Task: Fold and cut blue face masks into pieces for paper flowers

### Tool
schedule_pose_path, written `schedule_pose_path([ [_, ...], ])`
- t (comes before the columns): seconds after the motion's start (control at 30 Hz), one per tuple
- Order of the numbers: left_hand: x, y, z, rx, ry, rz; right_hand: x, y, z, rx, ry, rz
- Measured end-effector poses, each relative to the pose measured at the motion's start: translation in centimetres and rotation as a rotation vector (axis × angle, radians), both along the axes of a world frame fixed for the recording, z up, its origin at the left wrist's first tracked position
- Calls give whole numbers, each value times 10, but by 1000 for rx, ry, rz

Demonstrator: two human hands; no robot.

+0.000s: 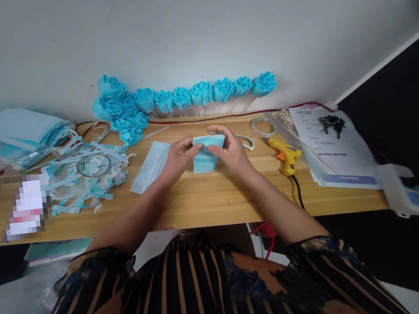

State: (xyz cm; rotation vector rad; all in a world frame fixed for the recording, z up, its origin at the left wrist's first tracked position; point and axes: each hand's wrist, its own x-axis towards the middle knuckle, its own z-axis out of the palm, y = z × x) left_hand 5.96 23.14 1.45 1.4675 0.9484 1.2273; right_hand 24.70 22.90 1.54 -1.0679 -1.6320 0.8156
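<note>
Both hands grip one folded light-blue sheet (pixel 205 163): the left hand (pixel 182 154) pinches its left side, the right hand (pixel 230 149) its right, thumbs on the near face. The sheet is held up to the left of the yellow glue gun (pixel 287 157), which lies on the table (pixel 237 199). A tape roll (pixel 263 127) sits just behind the glue gun; printed papers (pixel 335 150) with keys (pixel 334 122) on top lie to its right. Left of it, beyond the left hand, lies a flat pale-blue sheet (pixel 150 166); farther left are cut strips (pixel 84 186) and a stacked bundle (pixel 28 129).

Behind and mostly left of the glue gun, seven blue flowers (pixel 201 93) stand in a row, with a cluster (pixel 118 107) at its left end. These look finished; the held sheet seems only folded, its shaping still left, and the flat sheet appears unworked.
</note>
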Motion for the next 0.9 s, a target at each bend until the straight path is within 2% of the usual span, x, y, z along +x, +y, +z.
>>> schedule_pose_path([
  [0.07, 0, 1, 0, -69, -130, 24, -2, 4, -5, -103, 77, 93],
  [0.13, -1, 3, -1, -96, -208, 35, -5, 5, -10, -191, 35, 134],
  [0.23, -2, 7, -3, -113, -262, 46, -9, 4, -16, -246, -121, 57],
  [0.43, -2, 14, -9, -157, -352, 113, -20, -3, -19, -144, -308, -14],
  [0.63, 5, 12, -19, -223, -450, 159, -42, -20, -22, -76, -645, -9],
  [0.77, 5, 11, -20, -208, -360, 231, -48, -25, -14, -126, -695, 77],
  [0.83, 2, 12, -17, -173, -279, 264, -39, -21, -8, -184, -599, 205],
  [0.9, 0, 12, -13, -116, -180, 296, -24, -13, -2, -240, -403, 405],
])
